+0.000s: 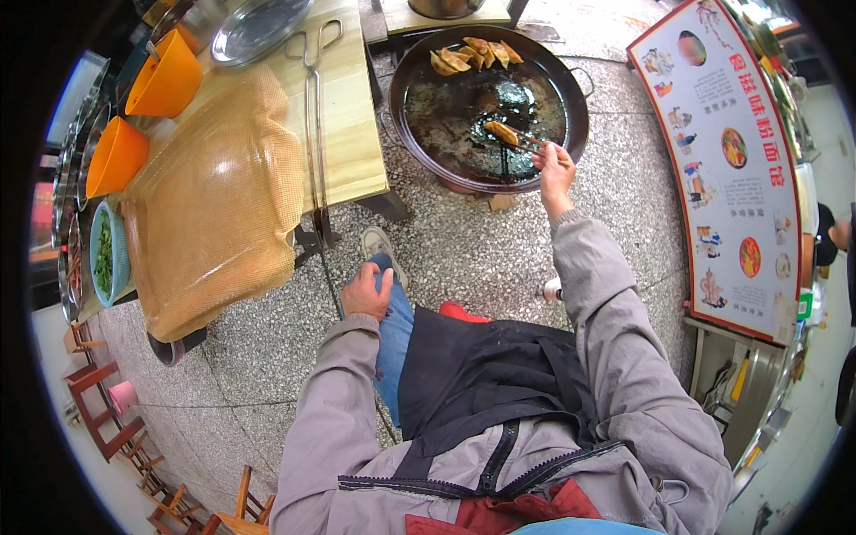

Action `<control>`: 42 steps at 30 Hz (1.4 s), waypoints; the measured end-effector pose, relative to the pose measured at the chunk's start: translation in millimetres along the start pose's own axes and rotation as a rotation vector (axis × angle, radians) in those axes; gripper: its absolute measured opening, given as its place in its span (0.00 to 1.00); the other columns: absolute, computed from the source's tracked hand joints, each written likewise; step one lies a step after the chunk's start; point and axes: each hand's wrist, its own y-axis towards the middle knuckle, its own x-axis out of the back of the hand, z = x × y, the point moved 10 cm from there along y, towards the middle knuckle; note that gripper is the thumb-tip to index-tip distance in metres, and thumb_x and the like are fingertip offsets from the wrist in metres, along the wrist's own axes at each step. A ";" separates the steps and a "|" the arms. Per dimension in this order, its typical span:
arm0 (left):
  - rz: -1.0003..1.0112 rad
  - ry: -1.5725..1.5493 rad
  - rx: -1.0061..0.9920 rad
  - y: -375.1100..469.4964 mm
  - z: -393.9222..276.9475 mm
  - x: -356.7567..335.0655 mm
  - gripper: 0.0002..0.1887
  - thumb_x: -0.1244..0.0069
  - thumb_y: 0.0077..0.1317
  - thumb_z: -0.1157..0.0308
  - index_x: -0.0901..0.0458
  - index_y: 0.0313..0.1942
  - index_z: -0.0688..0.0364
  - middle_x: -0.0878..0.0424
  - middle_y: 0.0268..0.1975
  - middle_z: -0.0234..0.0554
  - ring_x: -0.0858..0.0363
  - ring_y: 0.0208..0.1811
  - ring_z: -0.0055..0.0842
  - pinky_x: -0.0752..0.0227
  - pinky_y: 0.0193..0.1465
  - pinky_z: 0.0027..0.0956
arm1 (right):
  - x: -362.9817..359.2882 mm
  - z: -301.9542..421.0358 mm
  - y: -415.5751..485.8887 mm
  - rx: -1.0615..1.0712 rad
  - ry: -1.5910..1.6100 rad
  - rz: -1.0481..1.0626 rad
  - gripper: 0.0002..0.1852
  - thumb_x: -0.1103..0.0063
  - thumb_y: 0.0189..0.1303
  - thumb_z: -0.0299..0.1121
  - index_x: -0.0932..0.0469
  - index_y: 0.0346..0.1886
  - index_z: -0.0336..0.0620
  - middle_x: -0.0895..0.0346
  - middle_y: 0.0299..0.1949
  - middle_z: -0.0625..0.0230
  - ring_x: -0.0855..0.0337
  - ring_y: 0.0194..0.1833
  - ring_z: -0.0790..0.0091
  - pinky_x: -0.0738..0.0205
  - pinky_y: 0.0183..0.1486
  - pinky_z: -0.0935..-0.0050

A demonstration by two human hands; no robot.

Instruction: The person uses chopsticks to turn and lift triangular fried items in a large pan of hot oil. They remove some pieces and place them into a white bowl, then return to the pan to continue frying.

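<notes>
My right hand [559, 175] grips a pair of chopsticks [527, 138] over a wide, dark frying pan [398, 100]. A browned, folded dumpling [501, 132] is at the chopstick tips, above or touching the dark oil; I cannot tell which. Several more golden dumplings [476, 53] lie grouped along the pan's far rim, out of the oil's middle. My left hand [368, 291] holds nothing and rests on my jeans-clad left knee, thumb apart from the fingers. The pan stands low, near the speckled stone floor [481, 247].
Left of the pan is a wooden table [354, 140] with long metal tongs [312, 93], a metal tray [257, 30], a plastic-covered mesh cloth [214, 200], orange bowls [167, 77] and a blue basket [120, 247] of chopped greens. An illustrated sign [715, 160] with writing fronts a counter on the right.
</notes>
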 end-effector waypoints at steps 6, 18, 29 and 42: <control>-0.031 0.027 -0.021 0.0 -2.8 3.1 0.14 0.52 0.60 0.53 0.28 0.32 0.54 0.25 0.21 0.39 0.25 0.21 0.39 0.32 0.24 0.42 | 7.7 -0.2 2.1 -0.006 0.064 -0.031 0.10 0.50 0.63 0.32 0.26 0.40 0.34 0.23 0.30 0.64 0.21 0.25 0.73 0.27 0.27 0.80; -0.016 0.039 -0.006 0.7 -0.7 1.0 0.14 0.53 0.60 0.52 0.28 0.32 0.54 0.22 0.24 0.41 0.24 0.22 0.42 0.33 0.25 0.44 | 12.2 -37.4 9.1 -0.369 0.386 -0.231 0.07 0.51 0.59 0.26 0.29 0.33 0.30 0.23 0.30 0.54 0.18 0.32 0.60 0.19 0.32 0.74; -0.004 0.017 0.006 0.4 -1.6 2.3 0.15 0.54 0.61 0.52 0.28 0.34 0.55 0.22 0.25 0.43 0.23 0.25 0.43 0.32 0.29 0.44 | 46.7 0.2 -26.9 -0.176 0.275 -0.062 0.08 0.51 0.63 0.30 0.27 0.36 0.35 0.22 0.30 0.60 0.18 0.30 0.66 0.20 0.33 0.76; -0.018 0.051 0.039 -12.9 2.7 2.4 0.17 0.55 0.61 0.49 0.28 0.34 0.54 0.21 0.29 0.48 0.23 0.30 0.46 0.32 0.33 0.47 | 113.1 37.7 -113.2 -0.057 0.252 -0.130 0.12 0.52 0.65 0.34 0.26 0.40 0.34 0.21 0.31 0.62 0.19 0.28 0.73 0.24 0.30 0.80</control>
